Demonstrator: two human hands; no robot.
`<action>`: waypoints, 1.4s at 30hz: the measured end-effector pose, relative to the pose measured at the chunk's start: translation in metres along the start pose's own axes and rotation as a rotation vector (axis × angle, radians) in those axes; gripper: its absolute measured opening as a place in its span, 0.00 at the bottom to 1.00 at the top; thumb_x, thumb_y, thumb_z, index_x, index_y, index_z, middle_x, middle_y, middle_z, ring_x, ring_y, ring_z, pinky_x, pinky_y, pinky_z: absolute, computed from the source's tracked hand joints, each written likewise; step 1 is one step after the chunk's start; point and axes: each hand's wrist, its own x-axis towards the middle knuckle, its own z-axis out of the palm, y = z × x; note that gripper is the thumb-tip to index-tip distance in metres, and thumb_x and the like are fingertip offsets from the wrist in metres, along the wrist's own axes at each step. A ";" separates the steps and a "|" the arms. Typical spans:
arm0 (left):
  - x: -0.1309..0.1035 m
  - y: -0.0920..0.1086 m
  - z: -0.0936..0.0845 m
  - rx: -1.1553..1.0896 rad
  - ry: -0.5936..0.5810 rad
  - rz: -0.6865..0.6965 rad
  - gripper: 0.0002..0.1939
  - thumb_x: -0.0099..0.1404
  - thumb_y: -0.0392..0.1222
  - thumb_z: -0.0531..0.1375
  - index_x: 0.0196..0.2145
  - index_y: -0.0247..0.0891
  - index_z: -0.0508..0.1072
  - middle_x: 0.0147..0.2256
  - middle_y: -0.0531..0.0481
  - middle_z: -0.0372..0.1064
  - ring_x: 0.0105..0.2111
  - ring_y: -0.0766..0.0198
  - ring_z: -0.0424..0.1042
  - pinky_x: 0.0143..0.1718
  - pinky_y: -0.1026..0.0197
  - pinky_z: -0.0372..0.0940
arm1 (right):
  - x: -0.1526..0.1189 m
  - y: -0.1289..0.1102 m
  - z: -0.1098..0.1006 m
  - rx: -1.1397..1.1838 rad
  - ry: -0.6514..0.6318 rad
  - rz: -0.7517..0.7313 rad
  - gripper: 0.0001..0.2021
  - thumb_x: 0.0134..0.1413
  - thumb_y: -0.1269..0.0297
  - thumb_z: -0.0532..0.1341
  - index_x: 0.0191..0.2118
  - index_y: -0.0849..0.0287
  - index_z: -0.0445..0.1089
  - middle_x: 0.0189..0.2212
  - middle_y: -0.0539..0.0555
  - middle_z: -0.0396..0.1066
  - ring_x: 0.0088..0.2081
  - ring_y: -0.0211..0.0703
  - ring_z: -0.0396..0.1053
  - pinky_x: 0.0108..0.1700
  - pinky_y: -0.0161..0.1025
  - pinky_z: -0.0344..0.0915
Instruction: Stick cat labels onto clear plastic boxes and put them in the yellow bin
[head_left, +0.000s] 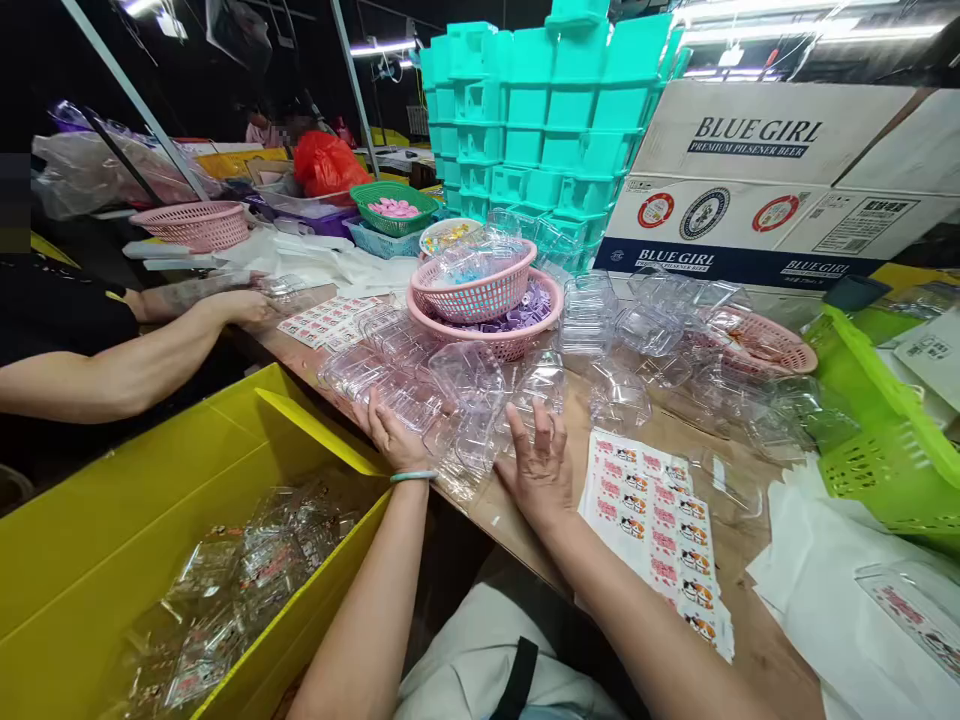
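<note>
In front of me an open clear plastic box (pixel 469 385) lies unfolded at the table edge, its parts hard to tell from the other clear boxes around it. My left hand (pixel 396 438) rests at the left of these boxes, fingers stretched out against the clear plastic; a light-blue band circles the wrist. On the right, my right hand (pixel 541 468) is spread with slightly bent fingers, its fingertips touching another clear plastic flap (pixel 541 378). Just right of that hand lie sticker sheets (pixel 649 530) with calico cats and pink lettering.
A yellow bin (pixel 217 420) with filled clear boxes stands at lower left. Stacked pink baskets (pixel 495 345) hold purple pieces and clear plastic. Behind are turquoise crates (pixel 525 130) and a beer carton (pixel 750 180); a green basket (pixel 877 420) is right. A co-worker's arm (pixel 127 375) reaches in from the left.
</note>
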 end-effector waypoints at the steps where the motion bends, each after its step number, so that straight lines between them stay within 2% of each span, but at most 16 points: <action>1: 0.002 0.000 0.000 0.001 0.004 0.000 0.28 0.71 0.52 0.41 0.59 0.34 0.63 0.64 0.39 0.50 0.67 0.59 0.40 0.65 0.54 0.42 | 0.002 -0.002 0.001 -0.007 -0.006 0.002 0.42 0.50 0.62 0.65 0.67 0.47 0.42 0.66 0.58 0.41 0.62 0.64 0.45 0.56 0.57 0.60; 4: 0.007 -0.003 -0.001 0.010 0.005 -0.004 0.28 0.71 0.52 0.42 0.59 0.33 0.63 0.65 0.39 0.49 0.67 0.59 0.41 0.66 0.54 0.41 | 0.004 -0.006 0.003 -0.013 -0.029 0.009 0.44 0.49 0.63 0.65 0.67 0.47 0.41 0.66 0.59 0.42 0.62 0.65 0.46 0.54 0.57 0.61; 7: 0.006 -0.007 -0.005 0.020 -0.001 0.000 0.27 0.70 0.52 0.43 0.59 0.35 0.63 0.66 0.39 0.46 0.67 0.58 0.40 0.66 0.53 0.39 | -0.001 -0.007 -0.001 0.013 -0.043 0.017 0.48 0.49 0.64 0.65 0.68 0.48 0.33 0.67 0.60 0.39 0.63 0.64 0.45 0.55 0.57 0.61; 11: 0.004 -0.012 -0.013 -0.003 -0.027 0.009 0.27 0.69 0.54 0.45 0.59 0.37 0.64 0.65 0.39 0.45 0.66 0.57 0.43 0.65 0.54 0.43 | -0.013 0.002 -0.019 0.099 -0.031 0.006 0.50 0.50 0.65 0.64 0.68 0.49 0.27 0.68 0.60 0.36 0.66 0.61 0.43 0.56 0.55 0.61; 14: 0.005 -0.012 -0.022 -0.039 -0.018 0.053 0.26 0.69 0.53 0.47 0.57 0.38 0.65 0.63 0.40 0.51 0.64 0.58 0.50 0.63 0.56 0.48 | -0.012 0.029 -0.042 0.165 0.050 0.034 0.45 0.54 0.61 0.60 0.68 0.52 0.28 0.67 0.61 0.40 0.66 0.55 0.45 0.60 0.54 0.57; 17: 0.006 -0.005 -0.030 -0.069 -0.005 0.129 0.24 0.68 0.51 0.50 0.56 0.37 0.66 0.59 0.40 0.57 0.61 0.58 0.55 0.62 0.57 0.51 | 0.004 0.072 -0.062 0.111 0.162 0.252 0.42 0.55 0.54 0.59 0.67 0.59 0.34 0.65 0.65 0.44 0.66 0.55 0.44 0.63 0.54 0.51; 19: 0.003 0.005 -0.032 -0.072 -0.016 0.176 0.23 0.68 0.50 0.50 0.56 0.38 0.66 0.58 0.41 0.59 0.61 0.59 0.56 0.62 0.56 0.51 | 0.025 0.100 -0.069 0.053 0.132 0.431 0.45 0.51 0.46 0.60 0.67 0.61 0.39 0.65 0.66 0.42 0.65 0.60 0.44 0.62 0.56 0.51; 21: -0.004 0.019 -0.032 -0.062 -0.050 0.228 0.23 0.69 0.50 0.49 0.57 0.39 0.64 0.59 0.41 0.57 0.62 0.58 0.55 0.63 0.54 0.50 | 0.051 0.120 -0.068 0.017 0.000 0.550 0.47 0.47 0.40 0.59 0.67 0.59 0.42 0.66 0.65 0.42 0.64 0.65 0.48 0.59 0.59 0.53; 24: -0.018 0.042 -0.029 -0.026 -0.137 0.353 0.25 0.68 0.51 0.50 0.58 0.37 0.62 0.61 0.40 0.54 0.64 0.54 0.49 0.65 0.50 0.44 | 0.091 0.134 -0.060 0.017 -0.299 0.647 0.46 0.46 0.38 0.58 0.66 0.58 0.45 0.63 0.66 0.50 0.60 0.68 0.56 0.55 0.61 0.56; 27: -0.022 0.064 -0.027 0.020 -0.274 0.476 0.25 0.67 0.54 0.51 0.56 0.38 0.66 0.64 0.41 0.50 0.66 0.51 0.43 0.65 0.46 0.38 | 0.111 0.143 -0.058 0.078 -0.497 0.680 0.44 0.42 0.46 0.64 0.64 0.62 0.53 0.56 0.70 0.62 0.54 0.66 0.64 0.51 0.57 0.61; 30: -0.008 0.080 -0.023 0.061 -0.464 0.542 0.22 0.65 0.57 0.52 0.46 0.41 0.73 0.65 0.45 0.48 0.66 0.48 0.39 0.65 0.44 0.39 | 0.102 0.158 -0.073 0.138 -0.493 0.637 0.41 0.43 0.52 0.64 0.63 0.64 0.54 0.56 0.69 0.63 0.55 0.61 0.65 0.53 0.51 0.62; 33: 0.018 0.087 -0.016 0.139 -0.704 0.632 0.17 0.63 0.56 0.56 0.34 0.41 0.77 0.62 0.47 0.55 0.65 0.47 0.43 0.64 0.40 0.42 | 0.083 0.174 -0.096 0.306 -0.353 0.642 0.43 0.46 0.45 0.61 0.63 0.65 0.52 0.57 0.69 0.63 0.54 0.60 0.66 0.53 0.52 0.63; 35: 0.033 0.090 -0.009 0.200 -0.814 0.696 0.15 0.61 0.55 0.59 0.29 0.41 0.77 0.55 0.45 0.64 0.61 0.47 0.51 0.62 0.41 0.48 | 0.081 0.172 -0.109 0.392 -0.267 0.638 0.44 0.43 0.40 0.62 0.63 0.60 0.54 0.57 0.67 0.62 0.54 0.62 0.65 0.53 0.56 0.63; 37: 0.044 0.092 -0.004 0.227 -0.830 0.726 0.15 0.61 0.53 0.59 0.27 0.41 0.76 0.44 0.44 0.70 0.52 0.51 0.61 0.56 0.45 0.57 | 0.090 0.150 -0.116 0.481 -0.231 0.541 0.43 0.42 0.40 0.63 0.62 0.55 0.55 0.59 0.65 0.61 0.56 0.62 0.64 0.54 0.55 0.62; 39: 0.053 0.092 -0.001 0.222 -0.772 0.715 0.15 0.62 0.52 0.58 0.26 0.40 0.76 0.35 0.45 0.70 0.42 0.55 0.65 0.49 0.50 0.62 | 0.107 0.113 -0.116 0.569 -0.250 0.375 0.41 0.44 0.42 0.63 0.63 0.53 0.54 0.60 0.62 0.60 0.57 0.60 0.62 0.55 0.53 0.62; 42: 0.073 0.089 -0.004 0.210 -0.597 0.664 0.17 0.64 0.51 0.55 0.25 0.40 0.75 0.31 0.47 0.69 0.37 0.58 0.65 0.44 0.54 0.62 | 0.136 0.046 -0.102 0.562 -0.299 0.106 0.38 0.46 0.47 0.63 0.63 0.51 0.54 0.58 0.59 0.61 0.54 0.57 0.65 0.53 0.51 0.64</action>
